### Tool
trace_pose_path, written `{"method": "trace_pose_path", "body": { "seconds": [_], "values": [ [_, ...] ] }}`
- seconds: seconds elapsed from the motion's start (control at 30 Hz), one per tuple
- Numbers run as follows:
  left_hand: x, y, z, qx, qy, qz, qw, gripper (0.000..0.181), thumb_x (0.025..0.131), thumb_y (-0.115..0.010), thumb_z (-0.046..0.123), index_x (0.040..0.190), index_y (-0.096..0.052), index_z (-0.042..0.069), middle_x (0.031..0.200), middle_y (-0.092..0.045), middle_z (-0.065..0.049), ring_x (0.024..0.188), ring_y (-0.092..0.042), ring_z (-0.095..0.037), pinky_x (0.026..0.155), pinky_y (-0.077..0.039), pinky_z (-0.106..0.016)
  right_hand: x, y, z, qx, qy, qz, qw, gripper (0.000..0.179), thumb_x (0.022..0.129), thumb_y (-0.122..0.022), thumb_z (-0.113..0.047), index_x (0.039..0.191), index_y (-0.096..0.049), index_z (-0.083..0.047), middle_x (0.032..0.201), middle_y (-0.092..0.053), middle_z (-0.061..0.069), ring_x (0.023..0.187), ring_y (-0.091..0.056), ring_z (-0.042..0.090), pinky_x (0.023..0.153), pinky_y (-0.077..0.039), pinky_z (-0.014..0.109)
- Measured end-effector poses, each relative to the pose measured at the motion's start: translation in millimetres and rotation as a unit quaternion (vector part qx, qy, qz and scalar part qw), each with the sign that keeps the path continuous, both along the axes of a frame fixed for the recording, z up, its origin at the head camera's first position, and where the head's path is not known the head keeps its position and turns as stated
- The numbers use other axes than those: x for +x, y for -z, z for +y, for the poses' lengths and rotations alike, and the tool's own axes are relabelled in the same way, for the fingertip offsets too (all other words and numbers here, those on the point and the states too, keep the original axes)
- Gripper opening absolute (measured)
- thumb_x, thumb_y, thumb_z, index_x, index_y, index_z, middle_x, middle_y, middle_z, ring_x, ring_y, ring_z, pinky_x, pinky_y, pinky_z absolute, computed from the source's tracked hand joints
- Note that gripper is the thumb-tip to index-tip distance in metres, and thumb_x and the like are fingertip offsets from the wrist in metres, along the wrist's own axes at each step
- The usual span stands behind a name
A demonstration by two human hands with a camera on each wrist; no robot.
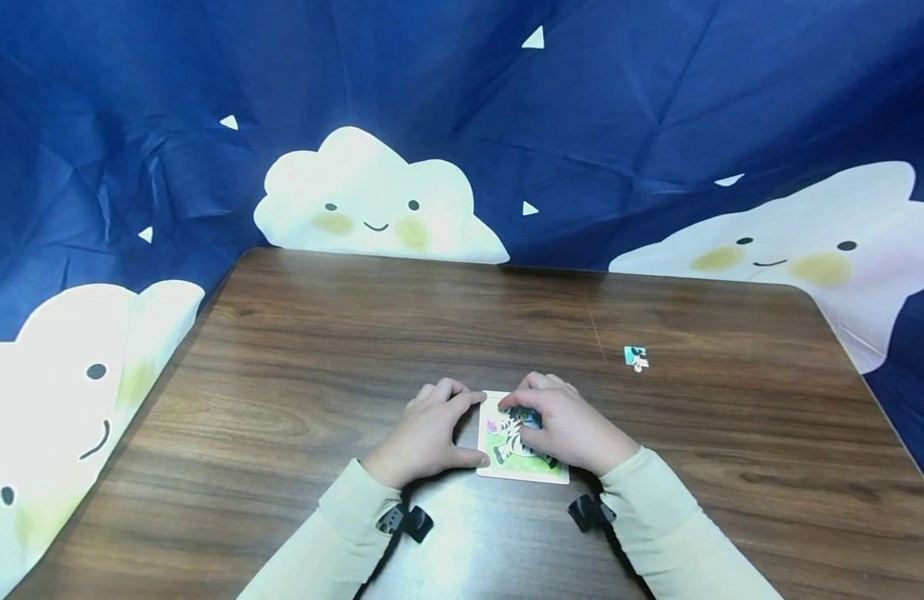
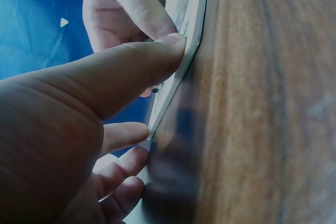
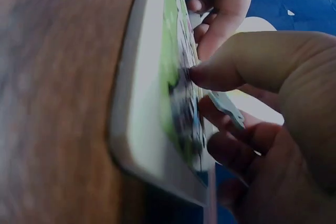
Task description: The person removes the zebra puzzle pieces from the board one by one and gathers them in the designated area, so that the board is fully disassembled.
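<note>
A small square jigsaw board (image 1: pixel 523 477) with a white border and a zebra picture on green lies on the table in front of me. My left hand (image 1: pixel 429 429) holds its left side, the thumb at the near corner and the index finger at the far corner. Over the board's upper right part is my right hand (image 1: pixel 570 421), pinching a small jigsaw piece (image 3: pixel 227 109) whose light edge shows between thumb and fingers in the right wrist view. That hand hides part of the picture. Another jigsaw piece (image 1: pixel 636 357), teal with black and white, lies apart on the table, beyond the right hand.
The brown wood-grain table (image 1: pixel 319 350) has rounded far corners. Behind it and at the left hangs a blue cloth (image 1: pixel 581 108) with smiling white clouds and small white triangles. Black straps (image 1: pixel 592 510) circle both wrists over pale sleeves.
</note>
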State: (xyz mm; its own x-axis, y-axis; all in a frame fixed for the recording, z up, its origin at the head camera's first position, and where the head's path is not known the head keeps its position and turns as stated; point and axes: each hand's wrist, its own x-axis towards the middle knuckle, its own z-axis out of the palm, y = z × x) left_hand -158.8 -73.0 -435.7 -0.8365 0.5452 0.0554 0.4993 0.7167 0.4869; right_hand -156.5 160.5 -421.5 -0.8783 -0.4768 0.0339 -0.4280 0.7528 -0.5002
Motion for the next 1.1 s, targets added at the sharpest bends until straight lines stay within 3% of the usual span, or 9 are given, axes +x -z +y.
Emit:
{"method": "trace_pose_path", "body": {
  "seconds": [0.1,0.27,0.47,0.7,0.93,1.1],
  "values": [
    [-0.3,-0.3,-0.5,0.002,0.001,0.001,1.0000,0.081,0.073,-0.086,0.046,0.142,-0.057,0.015,0.128,-0.054,-0.003,0.111,-0.047,-0.024,0.095,-0.040,-0.047,0.1,-2.3,1,0.000,-0.003,-0.007,1.0000,0.042,0.086,-0.070,-0.007,0.127,-0.067,-0.015,0.112,-0.060,-0.005,0.103,-0.054,0.016,0.092,-0.045,0.042],
    [-0.7,0.2,-1.3,0.004,0.003,0.003,1.0000,0.081,0.073,-0.086,0.047,0.142,-0.058,0.015,0.128,-0.054,-0.003,0.112,-0.047,-0.024,0.094,-0.040,-0.047,-1.5,-4.7,0,-0.016,0.028,-0.025,0.9992,0.046,0.086,-0.070,-0.005,0.131,-0.062,-0.010,0.123,-0.062,0.001,0.106,-0.058,0.015,0.093,-0.048,0.040],
    [-0.7,0.5,-1.3,0.003,0.003,0.005,1.0000,0.081,0.073,-0.086,0.047,0.142,-0.057,0.015,0.127,-0.054,-0.003,0.111,-0.047,-0.024,0.094,-0.040,-0.046,-2.9,-3.5,3,-0.022,0.035,-0.010,0.9991,0.044,0.085,-0.070,-0.005,0.129,-0.065,-0.009,0.116,-0.065,-0.001,0.091,-0.055,0.011,0.082,-0.047,0.033],
    [-0.9,1.2,-1.0,-0.001,0.004,0.008,1.0000,0.082,0.072,-0.086,0.048,0.142,-0.057,0.015,0.127,-0.054,-0.002,0.111,-0.047,-0.024,0.094,-0.041,-0.046,-5.3,-1.3,17,-0.078,0.041,0.001,0.9961,0.047,0.087,-0.061,-0.004,0.134,-0.065,-0.011,0.104,-0.064,-0.004,0.075,-0.052,0.011,0.068,-0.044,0.028],
    [-0.4,0.7,-0.8,0.005,0.001,0.003,1.0000,0.082,0.072,-0.086,0.046,0.142,-0.057,0.016,0.128,-0.054,-0.003,0.112,-0.047,-0.024,0.096,-0.039,-0.047,-11.7,1.9,34,-0.144,0.093,-0.024,0.9849,0.034,0.084,-0.063,-0.002,0.117,-0.065,-0.012,0.086,-0.057,-0.001,0.075,-0.052,0.015,0.065,-0.042,0.025],
    [-0.1,0.0,0.0,0.005,0.001,0.003,1.0000,0.082,0.071,-0.086,0.046,0.142,-0.057,0.016,0.128,-0.054,-0.003,0.112,-0.047,-0.024,0.096,-0.039,-0.047,-17.2,5.9,49,-0.189,0.130,-0.036,0.9727,0.024,0.084,-0.069,-0.003,0.106,-0.061,-0.010,0.089,-0.057,0.003,0.077,-0.053,0.017,0.066,-0.043,0.023]
  ]
}}
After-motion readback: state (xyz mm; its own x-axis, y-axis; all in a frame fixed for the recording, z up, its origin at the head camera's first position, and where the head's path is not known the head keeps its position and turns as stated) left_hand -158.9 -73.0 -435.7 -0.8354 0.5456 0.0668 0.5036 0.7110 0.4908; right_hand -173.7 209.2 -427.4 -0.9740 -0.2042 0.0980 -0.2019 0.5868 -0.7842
